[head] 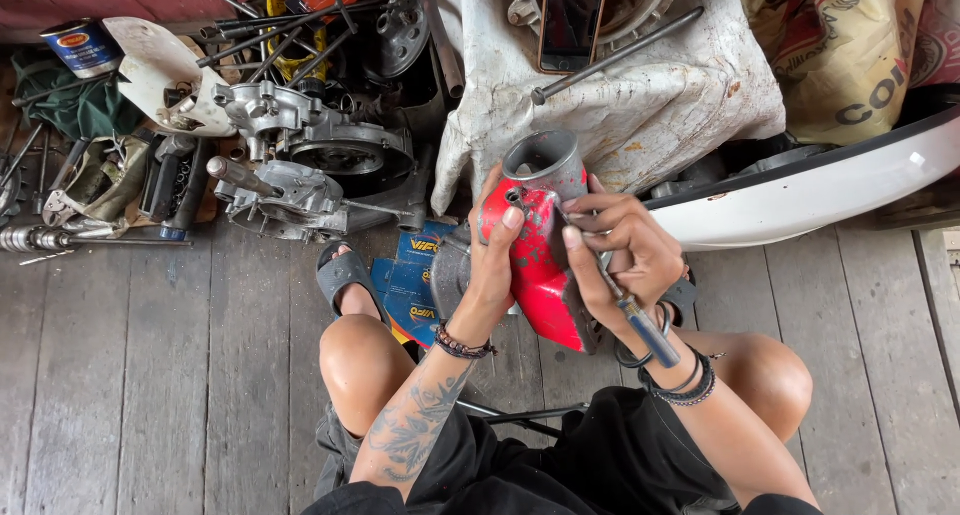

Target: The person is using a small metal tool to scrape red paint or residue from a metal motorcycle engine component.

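Note:
I sit on a wooden floor with a red metal housing held upright between my knees; its top ends in a grey round collar. My left hand grips the housing's left side, thumb near a small bolt under the collar. My right hand holds a screwdriver with a blue handle, its shaft running up toward the housing's upper right side. The tip is hidden behind my fingers.
A grey engine casing with loose rods and tools lies at upper left, beside a tin can. A dirty white cloth carries a phone and a long rod. A white curved body panel lies right. Blue boxes sit under my leg.

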